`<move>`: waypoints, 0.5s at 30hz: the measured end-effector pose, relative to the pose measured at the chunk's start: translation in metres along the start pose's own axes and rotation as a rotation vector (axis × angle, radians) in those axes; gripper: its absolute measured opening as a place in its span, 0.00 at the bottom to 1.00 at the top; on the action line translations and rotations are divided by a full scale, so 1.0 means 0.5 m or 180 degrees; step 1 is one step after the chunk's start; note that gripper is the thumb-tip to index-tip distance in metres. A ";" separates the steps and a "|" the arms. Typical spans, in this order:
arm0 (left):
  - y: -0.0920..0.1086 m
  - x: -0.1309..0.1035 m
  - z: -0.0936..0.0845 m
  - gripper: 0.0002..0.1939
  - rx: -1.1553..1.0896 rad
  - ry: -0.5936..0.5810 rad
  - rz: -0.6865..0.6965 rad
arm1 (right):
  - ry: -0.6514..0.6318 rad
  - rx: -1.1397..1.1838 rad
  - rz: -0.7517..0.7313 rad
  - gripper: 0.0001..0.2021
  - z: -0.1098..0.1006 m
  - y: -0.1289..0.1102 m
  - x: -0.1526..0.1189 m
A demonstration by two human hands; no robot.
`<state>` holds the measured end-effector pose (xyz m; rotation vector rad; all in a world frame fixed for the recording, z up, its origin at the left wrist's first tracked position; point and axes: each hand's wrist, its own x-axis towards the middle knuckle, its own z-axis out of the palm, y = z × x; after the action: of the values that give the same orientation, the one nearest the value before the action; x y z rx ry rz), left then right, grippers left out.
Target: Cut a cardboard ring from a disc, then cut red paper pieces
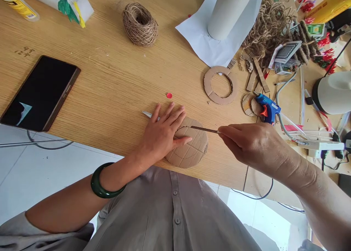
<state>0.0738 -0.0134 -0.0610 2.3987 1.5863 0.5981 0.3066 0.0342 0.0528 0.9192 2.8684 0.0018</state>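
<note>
A round cardboard disc (189, 156) lies at the table's front edge, with a circle drawn inside its rim and a dark cut line along the top of that circle. My left hand (161, 132) presses flat on the disc's left side, fingers stretched out and thumb across it. A pointed metal tip (147, 114) sticks out from beneath those fingers; the rest of it is hidden. In my right hand (246, 139) is a thin knife (204, 129), pinched between thumb and fingers. Its blade tip meets the disc at the cut line, and its handle is hidden.
Behind the disc lies a cardboard ring (208, 81). A blue glue gun (270, 106) and cardboard scraps (257, 77) are to the right. Farther back are a twine ball (140, 24), white paper (194, 35) under a white cylinder (227, 13). A tablet (41, 92) sits left.
</note>
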 end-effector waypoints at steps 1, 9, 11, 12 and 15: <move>0.000 0.000 0.000 0.34 0.0001 -0.0001 -0.0004 | 0.0034 -0.0051 -0.0011 0.14 -0.001 -0.003 -0.001; 0.001 0.001 -0.001 0.33 -0.0045 -0.0012 -0.0025 | 0.0060 -0.0359 -0.0158 0.10 -0.012 -0.027 -0.002; 0.002 0.001 -0.002 0.33 -0.0051 -0.0015 -0.0029 | 0.0035 -0.0390 -0.0169 0.10 -0.014 -0.030 0.002; 0.002 0.001 -0.002 0.33 -0.0053 -0.0017 -0.0031 | 0.0023 -0.0402 -0.0177 0.10 -0.014 -0.032 0.003; 0.003 0.002 -0.002 0.33 -0.0050 -0.0022 -0.0035 | 0.0011 -0.0427 -0.0223 0.11 -0.015 -0.035 0.009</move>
<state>0.0749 -0.0134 -0.0592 2.3765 1.5850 0.5972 0.2921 0.0227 0.0589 0.7943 2.8607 0.1868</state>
